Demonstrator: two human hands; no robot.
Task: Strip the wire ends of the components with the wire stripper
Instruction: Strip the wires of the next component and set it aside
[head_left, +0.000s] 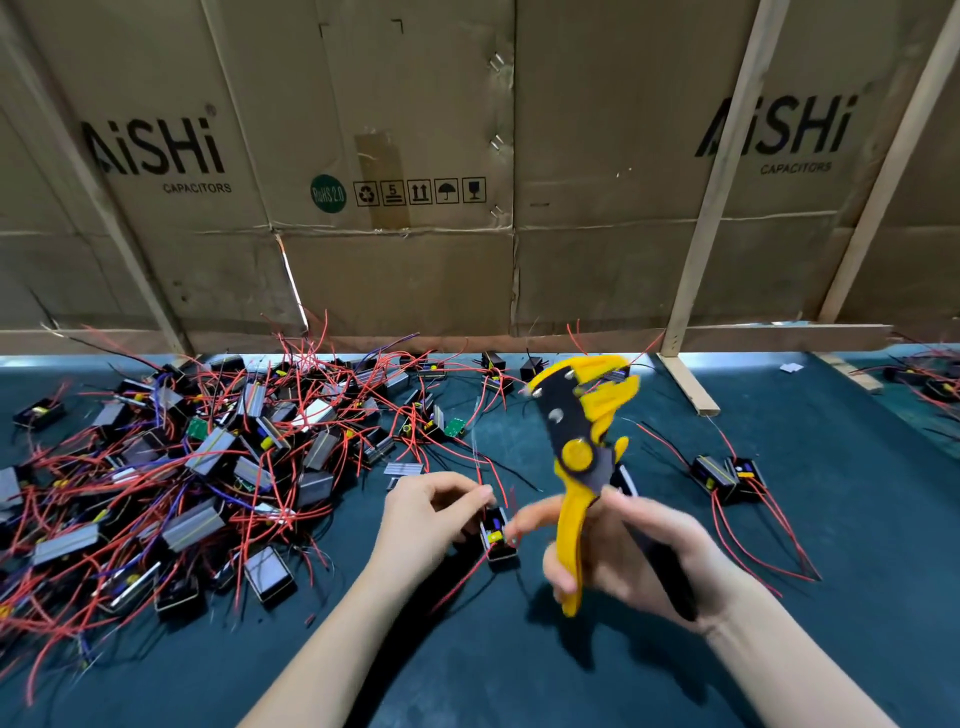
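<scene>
The right hand (618, 551) gripped the wire stripper (587, 457) upright, head pointing away; left hand (431, 514) fingers pinched a blurred, half-hidden component (497, 535)

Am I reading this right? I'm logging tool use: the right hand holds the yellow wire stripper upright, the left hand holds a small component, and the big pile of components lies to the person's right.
Not quite: the head view shows the big pile of components to the person's left. The rest stands: the right hand holds the yellow wire stripper upright, and the left hand holds a small component.
</scene>
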